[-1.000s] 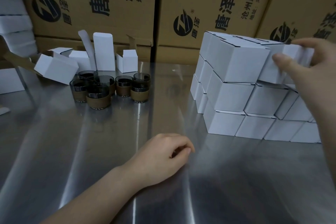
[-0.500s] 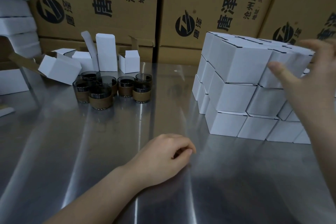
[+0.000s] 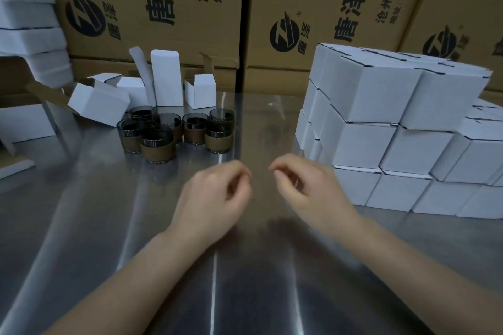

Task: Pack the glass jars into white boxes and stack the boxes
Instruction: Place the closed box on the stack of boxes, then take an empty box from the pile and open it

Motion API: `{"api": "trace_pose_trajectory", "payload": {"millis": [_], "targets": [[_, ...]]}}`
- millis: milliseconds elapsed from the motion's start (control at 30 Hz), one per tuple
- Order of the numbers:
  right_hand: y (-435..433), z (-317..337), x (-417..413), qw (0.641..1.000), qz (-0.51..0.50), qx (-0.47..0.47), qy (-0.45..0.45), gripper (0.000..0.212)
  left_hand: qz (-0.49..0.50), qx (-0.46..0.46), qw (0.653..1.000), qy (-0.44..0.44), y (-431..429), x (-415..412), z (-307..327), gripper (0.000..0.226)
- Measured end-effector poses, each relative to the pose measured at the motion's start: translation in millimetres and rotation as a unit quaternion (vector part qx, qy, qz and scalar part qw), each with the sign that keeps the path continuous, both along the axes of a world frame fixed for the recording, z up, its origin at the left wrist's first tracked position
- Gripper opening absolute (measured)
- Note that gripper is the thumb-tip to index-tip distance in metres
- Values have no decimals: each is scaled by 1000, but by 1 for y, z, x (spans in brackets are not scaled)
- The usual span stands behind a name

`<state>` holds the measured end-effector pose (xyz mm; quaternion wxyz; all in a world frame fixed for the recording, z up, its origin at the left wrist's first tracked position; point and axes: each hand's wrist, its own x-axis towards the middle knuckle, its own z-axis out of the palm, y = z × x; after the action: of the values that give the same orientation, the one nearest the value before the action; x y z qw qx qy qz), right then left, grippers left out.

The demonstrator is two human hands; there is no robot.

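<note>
Several glass jars (image 3: 159,144) with brown sleeves stand clustered at the left-middle of the metal table (image 3: 81,226). Behind them lie several open white boxes (image 3: 99,102), one standing tall (image 3: 166,79). A three-layer stack of closed white boxes (image 3: 381,122) fills the right side. My left hand (image 3: 215,196) and my right hand (image 3: 310,190) hover side by side over the table's middle, fingers loosely curled, holding nothing. My right hand is just left of the stack's bottom row, not touching it.
Large brown cartons (image 3: 313,8) with black print wall off the back. White foam slabs (image 3: 24,22) are piled at the far left, with flat white pieces (image 3: 16,168) near the left edge.
My right hand let go of the top box on the stack and came down to the table's middle. My left hand lifted and moved forward a little beside it.
</note>
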<state>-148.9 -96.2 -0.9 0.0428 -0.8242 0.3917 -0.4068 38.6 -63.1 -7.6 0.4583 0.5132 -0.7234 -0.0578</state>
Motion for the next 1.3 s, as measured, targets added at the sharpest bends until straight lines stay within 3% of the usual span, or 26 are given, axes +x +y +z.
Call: {"api": "trace_pose_trajectory", "payload": {"millis": [133, 267, 367, 567, 700, 800, 1033, 1167, 1300], "targets": [[-7, -28, -2, 997, 0, 40, 60, 10, 118, -32, 992, 23, -14, 26, 12, 18], [-9, -30, -3, 997, 6, 49, 67, 14, 256, -40, 965, -52, -39, 63, 29, 20], [-9, -30, -3, 996, 7, 53, 72, 15, 368, -5, 924, -106, -59, 100, 38, 36], [-9, -29, -2, 994, 14, 63, 87, 14, 471, 97, 864, -151, -86, 166, 37, 58], [-9, -28, -2, 993, 12, 74, 89, 16, 468, 162, 844, -208, -106, 210, 24, 70], [-9, -27, -2, 992, 14, 84, 90, 15, 475, 173, 855, -118, -125, 244, 12, 74], [-8, -25, -2, 991, 19, 100, 88, 18, 439, 208, 874, -15, -171, 326, -25, 100], [-8, -25, -2, 990, 18, 104, 89, 18, 393, 236, 889, 14, -201, 380, -63, 91], [-8, -24, -1, 991, 18, 102, 90, 16, 389, 239, 886, -77, -222, 399, -81, 77]]}}
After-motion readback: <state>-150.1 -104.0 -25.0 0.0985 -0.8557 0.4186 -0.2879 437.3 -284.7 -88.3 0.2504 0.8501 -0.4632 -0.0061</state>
